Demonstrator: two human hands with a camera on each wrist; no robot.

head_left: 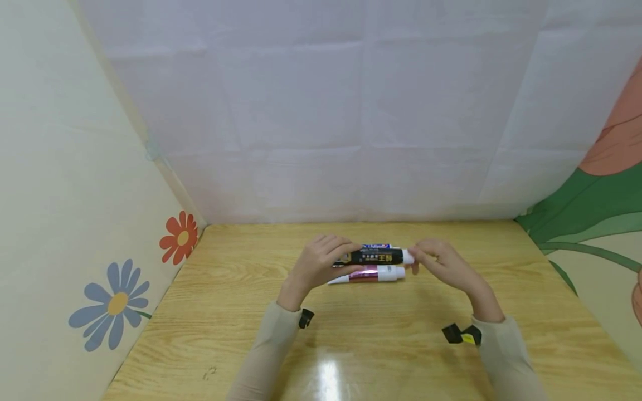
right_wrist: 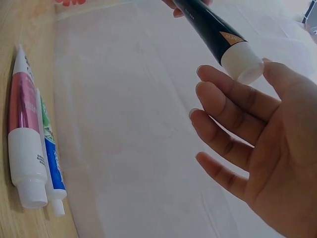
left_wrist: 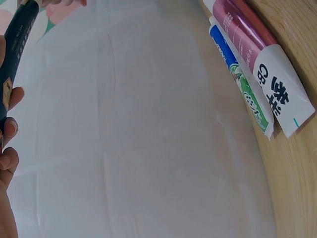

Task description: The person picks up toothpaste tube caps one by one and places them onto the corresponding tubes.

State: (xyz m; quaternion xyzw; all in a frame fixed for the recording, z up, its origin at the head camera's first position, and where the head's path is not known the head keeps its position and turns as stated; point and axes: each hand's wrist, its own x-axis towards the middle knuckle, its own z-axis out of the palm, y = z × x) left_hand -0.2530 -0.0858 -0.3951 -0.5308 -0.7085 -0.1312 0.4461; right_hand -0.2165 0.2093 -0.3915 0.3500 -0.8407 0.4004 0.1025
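My left hand [head_left: 323,259] grips a black squeeze tube [head_left: 378,256] with gold lettering, held level above the table. At the tube's right end is a white cap [right_wrist: 242,63]. My right hand [right_wrist: 267,124] has its thumb and index finger on either side of this cap, and its other fingers are loosely spread. A pink and white tube [head_left: 371,273] lies on the table below the held one. Beside it lies a thinner blue and green tube [left_wrist: 240,79], mostly hidden behind the black tube in the head view.
The wooden table [head_left: 381,334] meets a white sheet [head_left: 301,111] hanging at the back. A wall with painted flowers [head_left: 117,303] stands on the left, and a painted green plant [head_left: 577,206] covers the right wall. Black straps [head_left: 461,334] are on both wrists.
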